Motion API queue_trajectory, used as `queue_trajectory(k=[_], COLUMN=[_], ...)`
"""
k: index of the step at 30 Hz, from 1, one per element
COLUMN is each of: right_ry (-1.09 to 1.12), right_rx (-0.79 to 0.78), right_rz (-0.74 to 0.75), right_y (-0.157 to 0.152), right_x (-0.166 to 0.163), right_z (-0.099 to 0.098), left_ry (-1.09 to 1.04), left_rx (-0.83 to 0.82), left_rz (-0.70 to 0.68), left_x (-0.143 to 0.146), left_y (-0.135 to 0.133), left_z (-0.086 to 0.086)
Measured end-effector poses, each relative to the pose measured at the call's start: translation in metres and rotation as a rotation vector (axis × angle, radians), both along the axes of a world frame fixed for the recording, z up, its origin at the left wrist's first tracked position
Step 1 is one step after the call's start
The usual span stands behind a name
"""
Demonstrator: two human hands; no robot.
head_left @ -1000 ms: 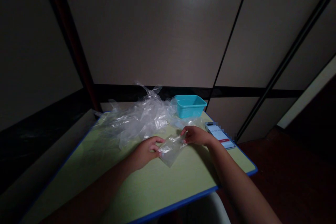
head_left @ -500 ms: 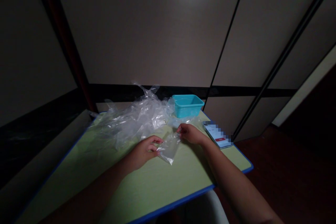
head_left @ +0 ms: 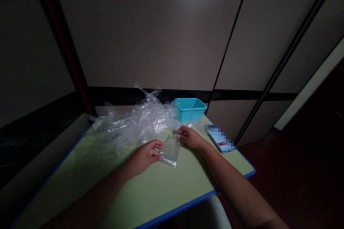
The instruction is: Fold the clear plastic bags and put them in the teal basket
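Two hands meet on one small clear plastic bag (head_left: pixel 171 149) near the middle of the tabletop (head_left: pixel 150 189). The left hand (head_left: pixel 146 152) lies low on the surface with its fingers curled, and its fingertips (head_left: pixel 159 146) pinch the bag's left edge; the bag starts just right of them. The right hand (head_left: pixel 189 137) sits slightly farther from the person, fingers bent, thumb and forefinger closed on the bag's upper right corner. Between the two hands the bag hangs as a narrow strip, its top corner lifted toward the right hand and its lower corner touching or nearly touching the green surface; which of the two cannot be told in the dim light. Whether anything is inside the bag cannot be made out. Just behind the left hand, spreading to the left and toward the wall, lies a loose heap of crumpled clear plastic (head_left: pixel 134 123). Beyond the right hand, at the far edge of the tabletop, stands a turquoise plastic tub (head_left: pixel 190 109), touching the heap on its left side. To the right of the right hand, near the blue-trimmed right edge, a phone (head_left: pixel 220 139) lies flat with its screen lit.
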State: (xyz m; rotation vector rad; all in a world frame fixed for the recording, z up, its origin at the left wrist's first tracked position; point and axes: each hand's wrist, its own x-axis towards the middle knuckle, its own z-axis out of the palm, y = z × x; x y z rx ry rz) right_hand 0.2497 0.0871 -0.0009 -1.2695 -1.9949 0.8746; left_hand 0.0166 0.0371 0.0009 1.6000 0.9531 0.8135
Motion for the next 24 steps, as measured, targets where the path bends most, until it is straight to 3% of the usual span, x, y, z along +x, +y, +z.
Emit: queue_trajectory(k=[9,15,20,24], right_ry=[0.001,0.001,-0.133,-0.206], right_rx=[0.033,0.194,0.222,0.293], right_rz=[0.079,0.010,-0.029,-0.077], right_y=[0.000,0.003,0.003,-0.001], right_x=[0.007,0.000,-0.007,-0.005], right_z=[0.008,0.003,-0.005,0.001], left_ry=[0.003,-0.006,0.010,0.014], left_rx=[0.002,-0.007,-0.013,-0.008], left_rz=[0.005,0.007,0.019,0.019], left_x=[-0.001,-0.001,-0.001,-0.001], left_y=[0.001,0.003,0.003,0.003], left_z=[0.000,-0.003,-0.003,-0.003])
